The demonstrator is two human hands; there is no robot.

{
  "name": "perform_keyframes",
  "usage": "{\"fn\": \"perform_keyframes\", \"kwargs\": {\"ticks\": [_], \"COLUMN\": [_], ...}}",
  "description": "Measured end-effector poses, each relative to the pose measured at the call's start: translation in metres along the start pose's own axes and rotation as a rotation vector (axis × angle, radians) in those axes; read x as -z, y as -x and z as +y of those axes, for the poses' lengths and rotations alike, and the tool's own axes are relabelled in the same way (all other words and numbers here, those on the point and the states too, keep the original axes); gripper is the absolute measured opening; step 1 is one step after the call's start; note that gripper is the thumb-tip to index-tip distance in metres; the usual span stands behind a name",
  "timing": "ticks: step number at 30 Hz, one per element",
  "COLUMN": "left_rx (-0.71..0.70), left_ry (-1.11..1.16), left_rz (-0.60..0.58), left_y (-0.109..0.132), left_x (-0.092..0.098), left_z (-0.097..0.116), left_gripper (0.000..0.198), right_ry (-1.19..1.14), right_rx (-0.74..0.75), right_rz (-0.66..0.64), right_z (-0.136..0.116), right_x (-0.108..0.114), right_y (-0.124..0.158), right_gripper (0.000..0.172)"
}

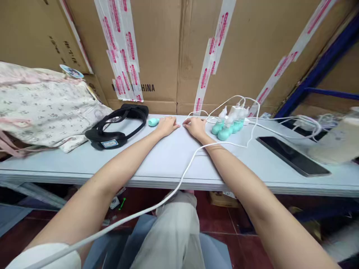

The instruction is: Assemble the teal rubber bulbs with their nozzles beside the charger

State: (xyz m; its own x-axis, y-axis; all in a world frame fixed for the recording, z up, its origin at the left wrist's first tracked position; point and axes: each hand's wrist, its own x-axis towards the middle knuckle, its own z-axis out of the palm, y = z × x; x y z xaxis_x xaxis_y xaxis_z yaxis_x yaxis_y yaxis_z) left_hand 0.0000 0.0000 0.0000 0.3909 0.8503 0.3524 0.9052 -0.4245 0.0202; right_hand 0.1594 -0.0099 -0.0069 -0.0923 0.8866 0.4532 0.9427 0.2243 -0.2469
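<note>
My left hand (167, 126) lies on the white tabletop (168, 158) with its fingers stretched toward the middle, holding nothing that I can see. Just left of it rests a small teal rounded piece (153, 122), apart from the fingers. My right hand (195, 127) lies a short gap away, palm down, fingers pointing inward and no object visible in them. To its right stand several teal squeeze bulbs (223, 133) with clear pointed nozzles, grouped close together. A white cable (193, 158) loops over the tabletop and crosses above my right forearm.
A black headset with a strap (123, 127) and a floral cloth bag (47, 108) occupy the left side. At the right lie a dark phone (293, 155) and coiled white cables (307, 125). Taped cardboard boxes (159, 56) wall off the back; a blue metal frame (316, 63) rises at right.
</note>
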Motion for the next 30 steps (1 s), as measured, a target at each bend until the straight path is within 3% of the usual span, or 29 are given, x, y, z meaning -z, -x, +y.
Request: {"fn": "perform_keyframes", "kwargs": {"ticks": [4,8,12,17,23,30], "left_rx": [0.035,0.009,-0.057,-0.010,-0.035,-0.070], "left_ry": [0.012,0.065,0.106,0.137,0.179,0.156], "left_rz": [0.018,0.033,0.022,0.056,0.015,0.022], "left_y": [0.003,0.003,-0.001,-0.017,-0.037,-0.035], "left_x": [0.003,0.002,-0.006,-0.012,-0.014,-0.019], "left_z": [0.001,-0.002,-0.010,-0.017,-0.019,-0.019], "left_gripper": [0.033,0.048,0.031,0.027,0.026,0.029], "right_ry": [-0.005,-0.001,0.005,0.062,0.017,-0.171], "right_rx": [0.003,0.029,0.045,0.060,0.005,-0.174], "right_rz": [-0.009,-0.010,-0.010,-0.012,-0.002,-0.038], "right_z": [0.001,0.001,-0.001,-0.006,-0.007,-0.002], "right_x": [0.000,0.000,-0.001,-0.008,-0.021,-0.021], "right_y": [-0.001,-0.002,-0.004,-0.017,-0.033,-0.035], "right_gripper": [0.022,0.021,0.021,0.022,0.022,0.015]}}
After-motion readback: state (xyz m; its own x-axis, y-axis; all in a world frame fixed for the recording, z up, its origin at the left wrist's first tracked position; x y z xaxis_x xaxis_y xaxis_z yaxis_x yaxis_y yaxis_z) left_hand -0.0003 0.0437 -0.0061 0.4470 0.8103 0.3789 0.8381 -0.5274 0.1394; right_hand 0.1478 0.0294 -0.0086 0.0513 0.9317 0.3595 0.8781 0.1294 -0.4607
